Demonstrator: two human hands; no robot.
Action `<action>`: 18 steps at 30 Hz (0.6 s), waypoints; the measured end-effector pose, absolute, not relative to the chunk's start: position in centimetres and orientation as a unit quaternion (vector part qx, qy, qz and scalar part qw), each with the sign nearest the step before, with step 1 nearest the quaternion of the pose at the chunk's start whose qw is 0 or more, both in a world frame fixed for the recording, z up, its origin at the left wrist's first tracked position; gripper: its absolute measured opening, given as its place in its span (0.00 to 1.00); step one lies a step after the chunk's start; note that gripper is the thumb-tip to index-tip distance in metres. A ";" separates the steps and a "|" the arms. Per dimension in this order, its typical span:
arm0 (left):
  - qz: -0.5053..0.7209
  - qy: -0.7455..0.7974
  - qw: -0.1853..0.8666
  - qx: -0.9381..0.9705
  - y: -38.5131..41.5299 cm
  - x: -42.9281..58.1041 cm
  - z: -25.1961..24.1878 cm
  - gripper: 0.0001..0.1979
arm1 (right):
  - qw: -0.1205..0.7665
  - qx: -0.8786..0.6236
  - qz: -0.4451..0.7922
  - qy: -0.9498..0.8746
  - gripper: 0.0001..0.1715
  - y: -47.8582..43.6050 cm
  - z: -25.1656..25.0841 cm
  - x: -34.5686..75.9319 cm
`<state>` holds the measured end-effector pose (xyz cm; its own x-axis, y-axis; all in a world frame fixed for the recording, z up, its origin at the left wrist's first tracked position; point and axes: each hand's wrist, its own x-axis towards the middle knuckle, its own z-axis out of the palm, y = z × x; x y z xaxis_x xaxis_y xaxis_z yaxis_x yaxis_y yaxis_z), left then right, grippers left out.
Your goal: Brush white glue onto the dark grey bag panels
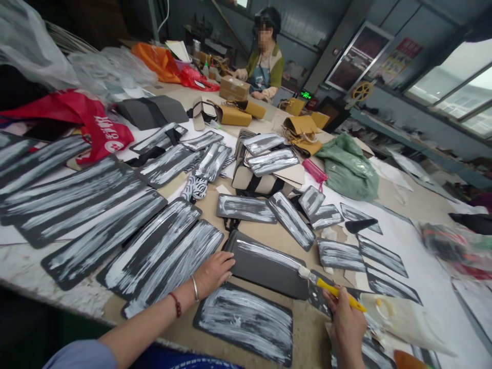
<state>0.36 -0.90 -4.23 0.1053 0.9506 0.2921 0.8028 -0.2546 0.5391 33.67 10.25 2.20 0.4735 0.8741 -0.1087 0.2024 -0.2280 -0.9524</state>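
Note:
My right hand [348, 318] is closed around the yellow handle of a brush [330, 288]. The pale bristles touch a dark grey panel [265, 266], which bears a white streak along its far edge. At that panel's left end, my left hand [213, 271] lies with its fingers stretched out, fingertips on the panel's edge. Closer to me lies another dark panel [246, 323], smeared with white across most of its face. Left of my left hand, a long white-streaked panel [177, 266] lies beside several similar ones.
A whitish plastic container [403, 318] lies right of my right hand. Smaller streaked pieces, such as one panel [340, 254], are spread beyond it. Further back are a green plastic bag [349, 166], a red bag [96, 125] and a cardboard box [234, 88]. A person [265, 61] is across the table.

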 end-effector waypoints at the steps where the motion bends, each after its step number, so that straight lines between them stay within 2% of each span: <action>1: 0.302 0.597 0.133 0.731 -0.9 0.3 -4.2 0.17 | 0.493 -0.698 0.365 -0.370 0.22 9.6 2.5 32.8; 5: 0.314 0.582 0.152 0.734 -0.7 -0.3 -4.2 0.15 | 0.475 -0.636 0.488 -0.363 0.23 6.2 2.5 27.2; 9: 0.315 0.567 0.136 0.749 -0.7 -0.6 -4.9 0.11 | 0.442 -0.609 0.544 -0.372 0.22 4.0 1.0 22.9; 13: 0.308 0.558 0.093 0.764 -0.8 -0.8 -5.4 0.10 | 0.467 -0.629 0.516 -0.345 0.24 4.4 0.0 25.3; 18: 0.308 0.543 0.068 0.779 -0.7 -0.8 -5.3 0.09 | 0.518 -0.690 0.411 -0.295 0.26 5.9 -0.1 34.0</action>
